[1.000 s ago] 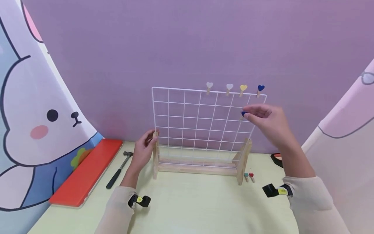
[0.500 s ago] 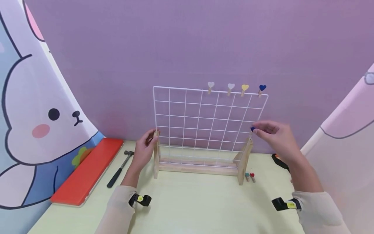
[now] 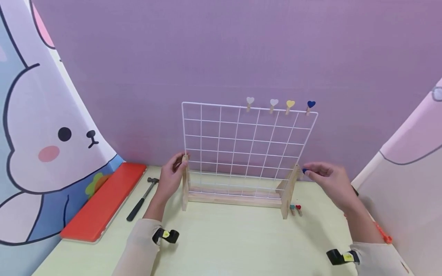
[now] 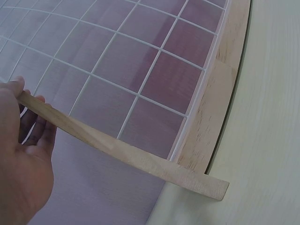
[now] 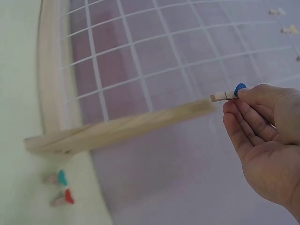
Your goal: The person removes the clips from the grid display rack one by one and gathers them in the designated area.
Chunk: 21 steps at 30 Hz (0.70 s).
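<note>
My left hand [image 3: 171,173] grips the top of the left wooden side piece [image 4: 108,144] of a stand. The stand holds a white wire grid panel [image 3: 236,138] upright, leaning slightly back. My right hand [image 3: 329,180] pinches a small wooden clothespin [image 5: 225,96] with a blue heart between thumb and fingers. That clothespin is right beside the top end of the right wooden side piece [image 3: 289,193]. Clipped along the grid's top edge are two white-heart clothespins [image 3: 250,101], a yellow one [image 3: 290,104] and a blue one [image 3: 311,104].
Teal-heart [image 3: 292,207] and red-heart [image 3: 298,207] clothespins lie on the table by the stand's right foot. To the left are a hammer [image 3: 141,203] and a long red case [image 3: 103,203]. An orange object [image 3: 383,233] shows partly behind the right forearm. A purple backdrop [image 3: 221,50] rises behind.
My right hand has moved down and to the right with the blue-heart clothespin, from in front of the grid to beside its right edge. My left hand stays on the stand.
</note>
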### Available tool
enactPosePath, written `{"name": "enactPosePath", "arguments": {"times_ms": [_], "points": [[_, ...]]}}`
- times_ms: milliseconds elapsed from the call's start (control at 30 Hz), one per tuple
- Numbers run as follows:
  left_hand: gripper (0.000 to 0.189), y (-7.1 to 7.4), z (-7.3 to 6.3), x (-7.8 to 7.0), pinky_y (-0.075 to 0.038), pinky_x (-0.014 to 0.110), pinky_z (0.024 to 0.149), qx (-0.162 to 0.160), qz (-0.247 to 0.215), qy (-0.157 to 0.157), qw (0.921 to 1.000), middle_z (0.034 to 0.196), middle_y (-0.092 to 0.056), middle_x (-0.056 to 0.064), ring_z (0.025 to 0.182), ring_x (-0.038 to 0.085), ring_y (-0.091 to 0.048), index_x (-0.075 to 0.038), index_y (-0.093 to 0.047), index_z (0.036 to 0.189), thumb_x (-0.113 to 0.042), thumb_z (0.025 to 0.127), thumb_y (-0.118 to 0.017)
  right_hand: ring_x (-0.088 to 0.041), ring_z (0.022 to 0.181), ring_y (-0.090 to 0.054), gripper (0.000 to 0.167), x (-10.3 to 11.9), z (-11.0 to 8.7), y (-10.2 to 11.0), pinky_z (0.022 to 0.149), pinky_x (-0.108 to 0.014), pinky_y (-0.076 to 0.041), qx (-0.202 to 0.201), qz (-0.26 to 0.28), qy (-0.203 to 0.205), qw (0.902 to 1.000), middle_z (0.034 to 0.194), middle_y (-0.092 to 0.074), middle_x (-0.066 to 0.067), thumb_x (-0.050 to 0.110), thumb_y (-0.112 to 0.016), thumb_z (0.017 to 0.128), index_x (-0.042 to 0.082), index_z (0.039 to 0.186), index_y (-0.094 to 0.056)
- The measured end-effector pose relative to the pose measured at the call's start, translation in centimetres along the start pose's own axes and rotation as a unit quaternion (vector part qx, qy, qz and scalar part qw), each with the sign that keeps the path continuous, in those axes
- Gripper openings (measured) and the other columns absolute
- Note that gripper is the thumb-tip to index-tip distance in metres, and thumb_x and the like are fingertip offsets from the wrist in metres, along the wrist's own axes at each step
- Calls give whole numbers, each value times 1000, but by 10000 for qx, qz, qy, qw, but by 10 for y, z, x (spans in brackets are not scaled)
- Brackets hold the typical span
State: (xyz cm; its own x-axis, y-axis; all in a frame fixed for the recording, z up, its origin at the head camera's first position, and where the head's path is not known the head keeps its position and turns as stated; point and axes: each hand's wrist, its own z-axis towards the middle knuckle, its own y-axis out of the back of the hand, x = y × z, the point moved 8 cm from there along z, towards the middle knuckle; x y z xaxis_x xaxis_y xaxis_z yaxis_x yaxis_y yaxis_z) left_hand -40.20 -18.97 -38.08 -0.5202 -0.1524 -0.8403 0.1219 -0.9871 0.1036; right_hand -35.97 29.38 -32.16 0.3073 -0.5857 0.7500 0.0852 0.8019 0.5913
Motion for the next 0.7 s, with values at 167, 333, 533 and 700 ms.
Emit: {"name": "enactPosePath", "arguments": {"times_ms": [167,333,533,700], "points": [[39,-1,0,0,-49,8,102,15,6,18,10000,140,-64,22,119,-2,-61,1,-58,140,-18,106,-60,6,99,-66,38,-26,-8,-3,82,-8,-53,-23,-96,-181,9998,112,-76,7,30,-67,102,6,131,-69],[40,-1,0,-1,-49,8,104,23,0,40,10000,142,-63,22,121,-2,-60,2,-57,141,-18,106,-60,7,97,-66,39,-53,-14,-7,80,-9,-53,-65,-143,-326,9993,113,-76,2,32,-68,101,6,131,-69],[40,-1,-1,0,-48,9,105,31,-9,51,10000,143,-63,22,121,-4,-60,1,-57,141,-18,106,-60,12,96,-63,41,-84,-22,-12,79,-9,-54,-117,-29,-579,9983,106,-76,16,33,-70,100,4,130,-69],[39,-1,0,0,-48,9,105,15,-28,15,10000,143,-63,22,121,-5,-60,1,-57,141,-17,106,-60,9,95,-65,39,-109,-30,-22,80,-12,-56,-92,145,-717,9973,105,-76,14,25,-70,100,0,130,-67]]}}
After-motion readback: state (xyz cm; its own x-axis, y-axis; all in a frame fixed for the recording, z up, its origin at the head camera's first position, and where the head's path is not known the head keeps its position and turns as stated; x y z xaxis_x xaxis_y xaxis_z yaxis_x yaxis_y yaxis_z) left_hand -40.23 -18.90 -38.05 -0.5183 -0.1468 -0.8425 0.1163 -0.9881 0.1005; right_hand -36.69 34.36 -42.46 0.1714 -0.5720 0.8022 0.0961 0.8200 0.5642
